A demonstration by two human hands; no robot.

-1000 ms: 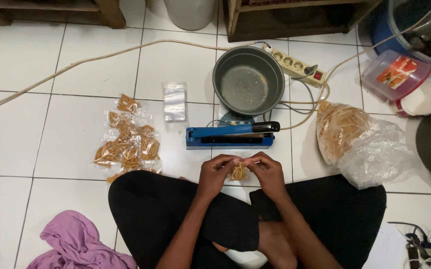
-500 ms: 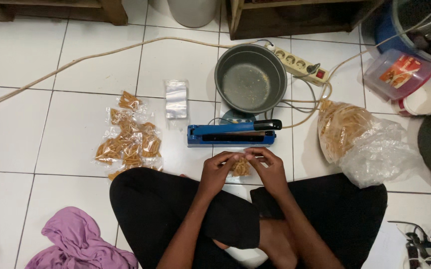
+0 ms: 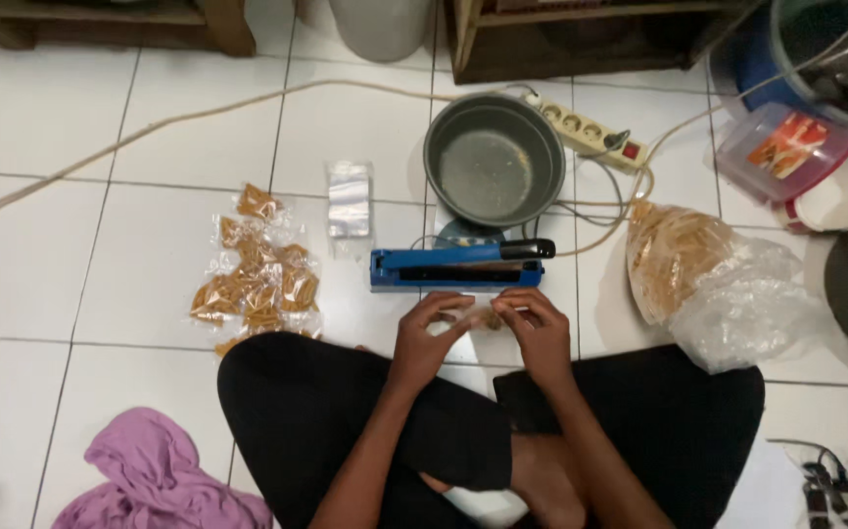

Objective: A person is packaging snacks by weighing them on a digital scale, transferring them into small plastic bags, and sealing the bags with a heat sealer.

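I sit cross-legged on a white tiled floor. My left hand (image 3: 428, 336) and my right hand (image 3: 538, 330) meet in front of my knees, both pinching a small clear snack packet (image 3: 484, 318) with golden snacks inside. Just beyond my fingers lies a blue heat sealer (image 3: 455, 267) with a black handle, its bar down. Left of it rests a pile of filled small snack packets (image 3: 256, 284) and a stack of empty clear bags (image 3: 349, 199).
A grey metal pot (image 3: 493, 157) stands behind the sealer, with a white power strip (image 3: 588, 128) and cables beside it. A large clear bag of snacks (image 3: 706, 279) lies at my right. A purple cloth (image 3: 155, 472) is at lower left. Wooden furniture legs line the far edge.
My hands have stayed together on the small packet, edging slightly toward the sealer. Nothing else has moved.
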